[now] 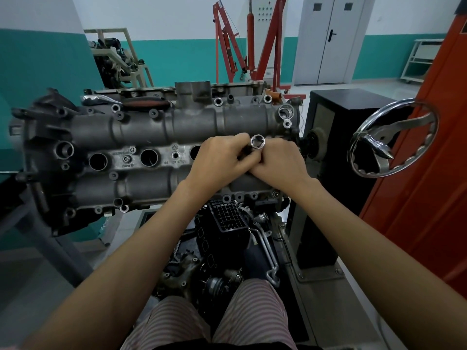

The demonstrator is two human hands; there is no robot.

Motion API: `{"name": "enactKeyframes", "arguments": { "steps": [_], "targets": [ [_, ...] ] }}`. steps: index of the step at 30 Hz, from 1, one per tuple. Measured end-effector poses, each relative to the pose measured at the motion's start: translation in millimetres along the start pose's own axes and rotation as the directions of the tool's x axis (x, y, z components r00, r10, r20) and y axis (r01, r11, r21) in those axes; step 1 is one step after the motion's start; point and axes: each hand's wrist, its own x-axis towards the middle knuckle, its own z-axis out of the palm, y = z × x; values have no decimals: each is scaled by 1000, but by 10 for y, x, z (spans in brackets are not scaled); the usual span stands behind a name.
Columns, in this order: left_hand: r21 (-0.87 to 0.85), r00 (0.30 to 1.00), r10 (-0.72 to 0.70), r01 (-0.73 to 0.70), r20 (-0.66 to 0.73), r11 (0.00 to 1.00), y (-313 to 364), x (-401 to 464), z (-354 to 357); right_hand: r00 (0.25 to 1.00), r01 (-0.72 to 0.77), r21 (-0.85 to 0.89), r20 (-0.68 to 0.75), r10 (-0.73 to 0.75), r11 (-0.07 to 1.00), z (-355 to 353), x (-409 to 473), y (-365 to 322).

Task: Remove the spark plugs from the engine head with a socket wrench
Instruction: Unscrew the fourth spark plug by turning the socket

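Striped trousers cover my knees at the bottom of the view, just this side of the engine head, and dark loose engine parts lie on the floor between my knees and the head. Both my forearms reach up over those parts to the head's near right portion. My left hand and my right hand meet there, knuckles touching, fingers of both curled round a socket whose shiny open end faces up toward me; what lies beneath it is hidden by my hands. Left of my hands, three round plug wells show along the head's middle strip. On the far edge of the head rests a tool with a dark red-and-black handle. Right of the head stands a chrome handwheel on a black stand. Beyond the head, a red engine hoist stands near grey double doors.
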Motion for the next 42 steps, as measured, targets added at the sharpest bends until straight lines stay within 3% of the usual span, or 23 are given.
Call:
{"name": "enactKeyframes", "arguments": {
  "steps": [2, 6, 17, 22, 29, 33, 37, 42],
  "targets": [
    [-2, 1000, 16, -16, -1, 1000, -7, -1, -1, 999, -2, -13, -37, 1, 1000, -4, 0, 1],
    [-26, 999, 36, -35, 15, 999, 20, 8, -17, 997, -11, -40, 73, 14, 999, 24, 7, 43],
    [-16, 1000, 9, -9, -25, 1000, -11, 2, -2, 998, 19, 51, -69, -16, 998, 8, -7, 12],
    [-7, 1000, 7, -7, -18, 1000, 36, -1, -8, 999, 8, 9, 31, -8, 1000, 17, 1, 23],
    [28, 999, 33, -32, -28, 999, 4, -6, -1, 998, 15, 31, -68, -12, 999, 18, 1, 29],
    [7, 999, 43, -43, -22, 999, 32, -5, -3, 1000, 2, -46, 27, -1, 999, 40, 1, 49],
    [10, 1000, -18, 18, -19, 1000, -6, 14, 29, 1000, -23, 19, 18, 23, 1000, 33, 4, 47],
    [-37, 1000, 20, -21, -15, 999, -38, 14, 26, 999, -25, 8, -24, 25, 1000, 37, -4, 44]
  ]
}}
